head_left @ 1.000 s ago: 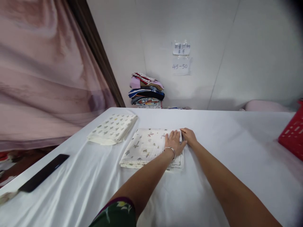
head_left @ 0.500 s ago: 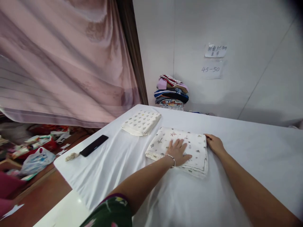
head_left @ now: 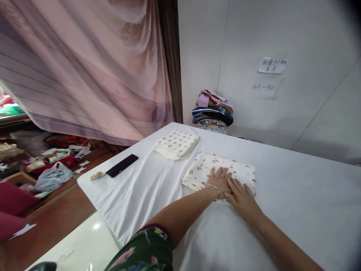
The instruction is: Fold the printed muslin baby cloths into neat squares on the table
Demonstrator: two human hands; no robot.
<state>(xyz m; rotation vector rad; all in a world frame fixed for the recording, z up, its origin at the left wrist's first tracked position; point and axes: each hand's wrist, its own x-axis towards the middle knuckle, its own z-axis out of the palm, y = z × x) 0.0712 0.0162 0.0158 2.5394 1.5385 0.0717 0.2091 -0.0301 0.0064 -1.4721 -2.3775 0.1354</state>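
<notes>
The left hand (head_left: 220,182) and right hand (head_left: 243,198), fingers (head_left: 218,172) loosely spread, lay on a folded plant-print cloth (head_left: 208,162) right of the frame's centre; folding looked done, smoothing perhaps unfinished.

Front edge of nearer folded cloth (head_left: 203,163) is partly hidden by L hand (head_left: 220,184) & R hand (head_left: 243,199). L sleeve (head_left: 146,250) & R forearm (head_left: 282,241) run off btm edge. Clothes pile's (head_left: 214,113) base is behind counter (head_left: 287,184). Dark obj. (head_left: 43,267) btm L: cut off, can't ID.
</notes>
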